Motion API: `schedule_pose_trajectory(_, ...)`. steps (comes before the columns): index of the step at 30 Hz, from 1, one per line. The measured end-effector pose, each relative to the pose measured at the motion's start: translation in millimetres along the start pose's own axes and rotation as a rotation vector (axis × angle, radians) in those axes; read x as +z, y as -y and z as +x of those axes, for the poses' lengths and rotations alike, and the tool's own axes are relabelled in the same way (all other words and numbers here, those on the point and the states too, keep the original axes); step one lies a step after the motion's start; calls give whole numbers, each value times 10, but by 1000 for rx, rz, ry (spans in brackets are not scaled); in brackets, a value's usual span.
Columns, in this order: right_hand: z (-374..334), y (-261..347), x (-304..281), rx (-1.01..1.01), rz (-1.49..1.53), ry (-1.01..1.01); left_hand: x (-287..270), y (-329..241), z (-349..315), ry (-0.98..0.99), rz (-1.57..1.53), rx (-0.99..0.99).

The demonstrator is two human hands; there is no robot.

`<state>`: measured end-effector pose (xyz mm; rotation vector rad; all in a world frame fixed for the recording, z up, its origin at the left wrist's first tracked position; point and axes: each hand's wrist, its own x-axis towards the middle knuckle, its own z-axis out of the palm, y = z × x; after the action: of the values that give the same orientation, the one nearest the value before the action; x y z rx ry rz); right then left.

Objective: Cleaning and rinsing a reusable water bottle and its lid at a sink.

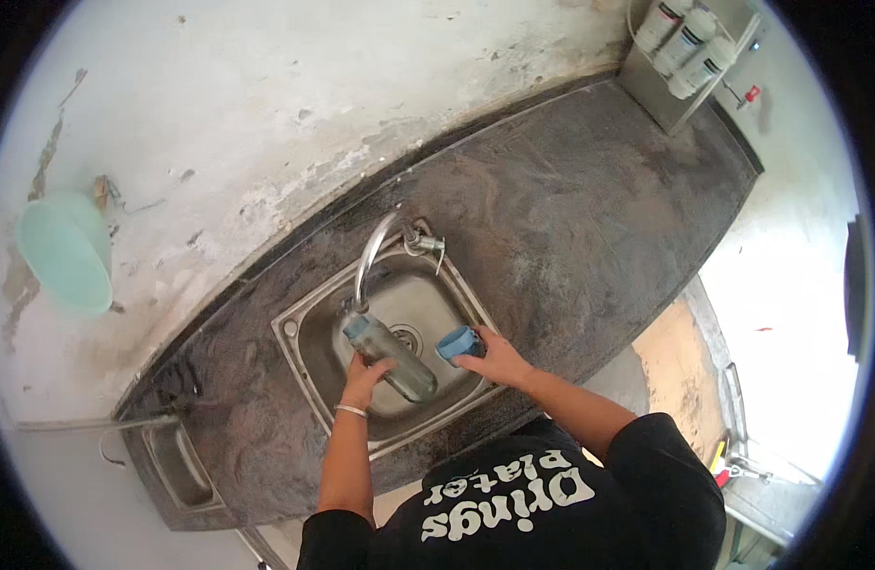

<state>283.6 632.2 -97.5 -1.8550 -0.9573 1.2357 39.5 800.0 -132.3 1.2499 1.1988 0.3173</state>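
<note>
My left hand (pixel 365 376) is closed round a clear, greenish bottle (pixel 407 366) with a blue neck. The bottle lies tilted over the steel sink (pixel 319 399), its mouth just under the tip of the curved chrome faucet (pixel 369 256). Whether water is running I cannot tell. Over the right part of the basin, my right hand (pixel 497 359) grips a blue cap (pixel 458 343) between thumb and fingers. The cap is apart from the bottle, with its hollow side showing. Between the two hands, the drain (pixel 406 336) shows partly behind the bottle.
A faucet lever (pixel 426 244) stands at the sink's back corner. Dark stone countertop (pixel 570 204) surrounds the basin. At the far right are white filter cartridges (pixel 684 46) on a metal stand. A pale green basin (pixel 65 251) hangs on the left wall; a smaller sink (pixel 178 464) lies at lower left.
</note>
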Motion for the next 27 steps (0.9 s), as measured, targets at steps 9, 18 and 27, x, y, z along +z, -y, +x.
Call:
schedule_pose_trajectory(9, 102, 129, 28, 103, -64, 49, 87, -1, -560, 216, -872, -408)
schedule_pose_trajectory(18, 30, 76, 78, 93, -17, -1, 101, -72, -722, 107, -1196, -413)
schedule_pose_trajectory(27, -63, 188, 139, 101, 30, -9, 74, 41, -786, -111, -1205, -454)
